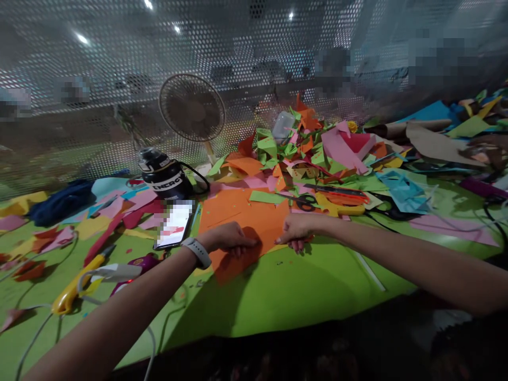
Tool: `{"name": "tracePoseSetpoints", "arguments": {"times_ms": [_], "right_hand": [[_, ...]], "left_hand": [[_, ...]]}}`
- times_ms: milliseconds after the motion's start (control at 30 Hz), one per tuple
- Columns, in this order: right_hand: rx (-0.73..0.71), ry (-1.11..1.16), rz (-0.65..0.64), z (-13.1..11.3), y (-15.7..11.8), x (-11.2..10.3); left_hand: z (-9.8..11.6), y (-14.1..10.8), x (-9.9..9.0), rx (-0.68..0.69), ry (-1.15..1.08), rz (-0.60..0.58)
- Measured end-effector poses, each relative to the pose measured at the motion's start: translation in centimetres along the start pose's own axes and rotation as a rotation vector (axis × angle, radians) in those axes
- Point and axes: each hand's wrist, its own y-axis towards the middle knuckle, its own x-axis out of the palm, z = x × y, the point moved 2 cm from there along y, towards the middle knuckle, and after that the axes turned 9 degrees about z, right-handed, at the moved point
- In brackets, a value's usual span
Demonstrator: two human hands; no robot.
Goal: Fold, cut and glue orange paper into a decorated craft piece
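A sheet of orange paper (pixel 238 211) lies on the green table cover, its near corner pointing toward me. My left hand (pixel 232 239), with a white wristband (pixel 197 252) on the wrist, is closed on the sheet, its other fingers curled and one digit stretched along the surface. At the sheet's right edge, my right hand (pixel 297 230) is closed with its thumb and fingers on the paper. Just beyond the hands are black-handled scissors (pixel 305 201) and a yellow-handled tool (pixel 337 206). A phone (pixel 173 225) with a lit screen lies left of the sheet.
A black bottle (pixel 162 174) and a fan (pixel 192 108) stand at the back. Coloured paper scraps (pixel 273 153) are heaped behind the sheet. On the left are a yellow glue gun (pixel 71 293), a white plug (pixel 119 272) and loose cables. The table's near edge (pixel 278 329) is in front of me.
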Motion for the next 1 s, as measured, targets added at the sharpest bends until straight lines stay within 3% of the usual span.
{"name": "tracePoseSetpoints", "arguments": {"times_ms": [167, 300, 400, 467, 533, 600, 667, 833, 1000], "right_hand": [[-0.024, -0.04, 0.036, -0.2, -0.4, 0.0], [-0.051, -0.097, 0.137, -0.3, -1.0, 0.4], [-0.107, -0.156, 0.332, -0.6, -1.9, 0.7], [-0.16, -0.206, 0.518, -0.7, -2.6, 0.6], [-0.214, -0.249, 0.678, -0.7, -3.0, 0.4], [-0.258, -0.272, 0.753, -0.4, -2.9, 0.1], [-0.28, -0.273, 0.75, 0.1, -2.5, -0.1], [-0.361, -0.187, 0.677, 0.6, -1.2, -0.3], [-0.497, -0.031, 0.591, -0.9, -0.3, 0.6]], "left_hand": [[-2.8, -1.5, -1.6, -0.064, 0.048, 0.076], [-4.1, -2.8, -2.3, -0.083, 0.058, 0.143], [-4.4, -3.0, -2.0, -0.051, -0.003, 0.214], [-4.3, -2.8, -1.5, -0.014, -0.089, 0.325], [-3.8, -2.4, -1.1, 0.099, -0.109, 0.48], [-3.1, -2.1, -0.7, 0.255, -0.066, 0.617], [-2.3, -1.9, -0.4, 0.383, -0.006, 0.692], [-1.2, -1.7, 0.2, 0.543, 0.097, 0.685], [-1.8, -2.4, 0.6, 0.542, 0.073, 0.688]]}}
